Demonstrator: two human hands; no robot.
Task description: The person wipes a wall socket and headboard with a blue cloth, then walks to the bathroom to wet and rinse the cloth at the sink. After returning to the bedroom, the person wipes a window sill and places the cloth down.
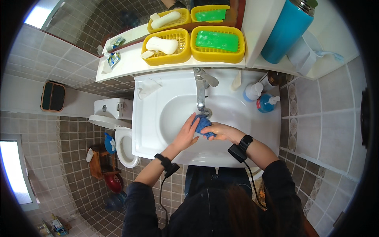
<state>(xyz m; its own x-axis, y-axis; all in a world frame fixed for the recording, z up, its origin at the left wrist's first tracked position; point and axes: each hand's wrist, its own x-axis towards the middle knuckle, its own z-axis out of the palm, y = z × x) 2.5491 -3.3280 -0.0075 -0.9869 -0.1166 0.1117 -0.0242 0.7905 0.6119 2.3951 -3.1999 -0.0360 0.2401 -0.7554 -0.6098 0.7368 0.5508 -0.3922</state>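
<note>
A crumpled blue cloth is bunched between my two hands over the front of the white sink basin. My right hand grips its lower right side with curled fingers. Against the cloth's left side lie the long, nearly straight fingers of my left hand, its thumb pointing toward the right hand. The cloth partly hides those fingertips. Just beyond the cloth are the chrome faucet's spout and the drain. I cannot tell whether water is running.
Pump bottles stand at the counter's back right. Above the faucet, a white shelf holds a yellow soap dish with white soap and another with green soap. A blue flask stands upper right. A toilet is at left.
</note>
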